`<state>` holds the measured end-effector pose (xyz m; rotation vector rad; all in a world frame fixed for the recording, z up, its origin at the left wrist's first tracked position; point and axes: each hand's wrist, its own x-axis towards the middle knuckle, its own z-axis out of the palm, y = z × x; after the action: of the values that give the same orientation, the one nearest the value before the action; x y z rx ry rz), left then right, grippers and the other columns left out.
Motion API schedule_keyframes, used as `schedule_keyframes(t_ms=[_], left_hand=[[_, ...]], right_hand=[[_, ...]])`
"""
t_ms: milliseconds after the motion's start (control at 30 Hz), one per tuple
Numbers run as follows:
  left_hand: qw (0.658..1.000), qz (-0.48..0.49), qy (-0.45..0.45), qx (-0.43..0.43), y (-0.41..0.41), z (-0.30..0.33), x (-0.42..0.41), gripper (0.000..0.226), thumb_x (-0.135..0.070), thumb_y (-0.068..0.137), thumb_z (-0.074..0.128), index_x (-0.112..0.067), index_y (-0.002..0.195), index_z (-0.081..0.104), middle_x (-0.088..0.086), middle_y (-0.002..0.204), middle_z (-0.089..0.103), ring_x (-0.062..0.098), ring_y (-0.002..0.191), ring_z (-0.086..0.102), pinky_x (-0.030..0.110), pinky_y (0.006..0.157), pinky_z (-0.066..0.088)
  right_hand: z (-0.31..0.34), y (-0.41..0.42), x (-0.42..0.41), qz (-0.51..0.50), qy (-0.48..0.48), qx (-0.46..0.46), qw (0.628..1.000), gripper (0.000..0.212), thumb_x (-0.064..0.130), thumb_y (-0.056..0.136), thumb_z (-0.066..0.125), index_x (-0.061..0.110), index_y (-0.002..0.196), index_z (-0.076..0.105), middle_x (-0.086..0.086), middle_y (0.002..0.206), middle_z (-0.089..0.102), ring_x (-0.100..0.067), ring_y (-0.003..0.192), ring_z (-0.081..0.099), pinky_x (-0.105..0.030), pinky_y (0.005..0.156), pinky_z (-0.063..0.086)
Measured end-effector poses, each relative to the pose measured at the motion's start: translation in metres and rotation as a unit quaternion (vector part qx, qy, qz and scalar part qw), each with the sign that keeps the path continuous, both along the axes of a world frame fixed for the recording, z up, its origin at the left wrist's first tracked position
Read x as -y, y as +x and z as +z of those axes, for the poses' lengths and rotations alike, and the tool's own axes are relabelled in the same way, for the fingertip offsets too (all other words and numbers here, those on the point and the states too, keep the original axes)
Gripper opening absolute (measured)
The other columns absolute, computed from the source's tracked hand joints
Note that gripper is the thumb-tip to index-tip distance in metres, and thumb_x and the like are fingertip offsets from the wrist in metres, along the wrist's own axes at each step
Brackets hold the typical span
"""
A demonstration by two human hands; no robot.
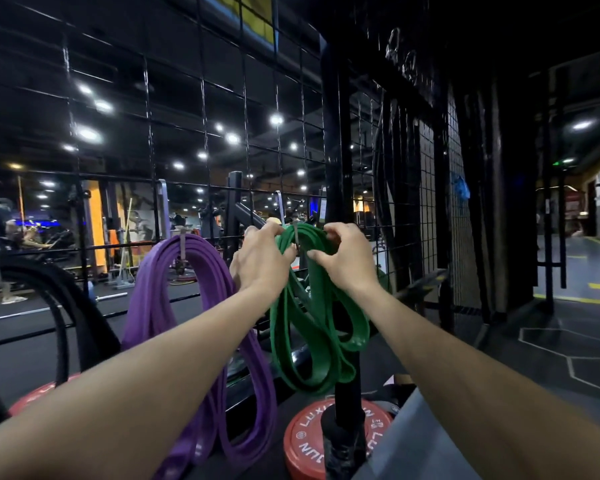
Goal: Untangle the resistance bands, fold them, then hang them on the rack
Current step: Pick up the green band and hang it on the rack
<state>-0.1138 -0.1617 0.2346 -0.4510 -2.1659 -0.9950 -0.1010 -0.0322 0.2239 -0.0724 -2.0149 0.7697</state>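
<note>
Both my hands grip the folded green band (312,317) at frame centre, its loops hanging straight down. Left hand (262,259) and right hand (343,259) curl round its top at a hook (296,235).

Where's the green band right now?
Centre of the head view: the green band is draped over a hook on the rack, gripped by both hands, right of the hung purple band.
</note>
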Motion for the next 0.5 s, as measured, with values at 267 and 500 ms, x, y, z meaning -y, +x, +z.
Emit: schedule_keyframes(t_ms=[267,500], left_hand=[[0.998,0.005,-0.062,0.032,0.008,-0.014,0.001,0.066,-0.031,0.084,0.066,-0.044,0.138,0.030,0.006,0.132,0.036,0.027,0.118,0.045,0.036,0.080,0.039],[0.992,-0.033,-0.096,0.072,0.020,-0.029,-0.005,0.090,-0.016,0.079,0.072,-0.037,0.143,0.012,0.013,0.134,0.027,0.036,0.121,0.041,0.045,0.088,0.047]], right_hand=[[-0.028,-0.016,-0.002,-0.042,0.005,0.095,0.995,0.055,0.019,0.079,0.072,0.014,0.124,0.041,-0.007,0.131,0.037,-0.022,0.117,0.041,-0.030,0.087,0.039],[-0.055,-0.006,-0.017,0.070,-0.009,0.154,0.985,0.030,0.014,0.090,0.059,0.011,0.118,0.050,-0.007,0.113,0.064,-0.018,0.091,0.058,-0.024,0.075,0.042]])
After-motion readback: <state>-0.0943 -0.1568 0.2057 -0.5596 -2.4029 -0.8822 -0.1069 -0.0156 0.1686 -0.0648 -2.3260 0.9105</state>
